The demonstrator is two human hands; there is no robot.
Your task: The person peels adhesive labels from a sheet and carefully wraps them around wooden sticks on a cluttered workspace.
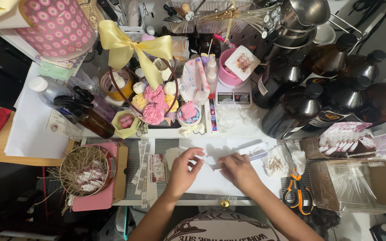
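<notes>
— Where are the two hands now?

— Both are low on the white sheet of paper (211, 178) that lies flat on the work table (135, 165). The left hand (185, 167) pinches a small white paper piece (207, 161) with thumb and fingers closed narrow on it. The right hand (239, 169) holds the other end of the same piece.

— So the piece is between them?

— Yes, it bridges the two grips, just above the sheet.

— What is near?

— Orange-handled scissors (296, 193) lie to the right, apart from the hand. A round bowl of straw (86, 172) is to the left.
</notes>
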